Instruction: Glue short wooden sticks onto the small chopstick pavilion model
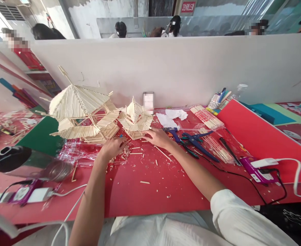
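A small pavilion model (135, 118) of pale wooden sticks, with a pointed roof, stands on the red table. My right hand (157, 137) reaches its front right corner, thumb and fingers closing on the lower edge. My left hand (113, 147) lies low at its front left, fingers stretched out over stick scraps (124, 155), with nothing visible in them. Beside it on the left rises a larger stick pavilion (80, 102) with a broad sloped roof and a lower ring of roofing. Loose cut sticks (136, 153) lie between my hands.
To the right are a blue glue gun (173, 133), blue-handled cutters (200, 143), bundled sticks (207, 117) and a purple power strip (258, 171) with cables. A clear bottle (37, 165) lies at left. A phone (148, 102) leans against the white partition (170, 68).
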Demonstrator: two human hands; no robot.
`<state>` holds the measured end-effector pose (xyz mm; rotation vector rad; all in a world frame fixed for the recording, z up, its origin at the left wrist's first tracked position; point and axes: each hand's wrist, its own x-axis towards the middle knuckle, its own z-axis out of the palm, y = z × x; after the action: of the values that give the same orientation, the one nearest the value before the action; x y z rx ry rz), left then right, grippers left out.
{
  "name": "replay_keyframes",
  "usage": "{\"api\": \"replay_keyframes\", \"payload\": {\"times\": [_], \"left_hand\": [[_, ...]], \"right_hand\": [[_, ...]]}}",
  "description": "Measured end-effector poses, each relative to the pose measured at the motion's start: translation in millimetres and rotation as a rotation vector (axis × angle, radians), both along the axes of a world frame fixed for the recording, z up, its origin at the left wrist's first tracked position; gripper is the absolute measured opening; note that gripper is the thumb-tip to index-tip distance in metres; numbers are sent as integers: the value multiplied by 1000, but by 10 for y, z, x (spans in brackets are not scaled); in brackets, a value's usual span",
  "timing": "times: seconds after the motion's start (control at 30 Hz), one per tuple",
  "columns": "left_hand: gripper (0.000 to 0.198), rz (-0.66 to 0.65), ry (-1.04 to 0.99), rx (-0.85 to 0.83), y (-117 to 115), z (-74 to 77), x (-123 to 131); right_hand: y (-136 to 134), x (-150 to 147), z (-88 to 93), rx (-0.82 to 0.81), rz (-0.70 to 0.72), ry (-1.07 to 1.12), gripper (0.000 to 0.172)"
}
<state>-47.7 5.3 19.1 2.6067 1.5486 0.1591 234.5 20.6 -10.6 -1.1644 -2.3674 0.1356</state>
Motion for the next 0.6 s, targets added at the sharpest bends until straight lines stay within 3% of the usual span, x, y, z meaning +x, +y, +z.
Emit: {"api": "replay_keyframes", "payload": {"times": [0.2, 0.33, 0.47, 0.6], "left_hand": [[31, -1, -58, -2, 8, 22, -80], [32, -121, -123, -31, 19, 33, -76], [29, -277, -186, -200, 1, 66, -10], [21, -278, -165, -329, -65, 127, 64]], "right_hand": [[-41, 150, 291, -172, 46, -144, 14], [-54, 324, 531, -354, 139, -241, 17], [-80, 462, 677, -498, 60, -379, 17], [-138, 405, 687, -650, -34, -529, 17]]}}
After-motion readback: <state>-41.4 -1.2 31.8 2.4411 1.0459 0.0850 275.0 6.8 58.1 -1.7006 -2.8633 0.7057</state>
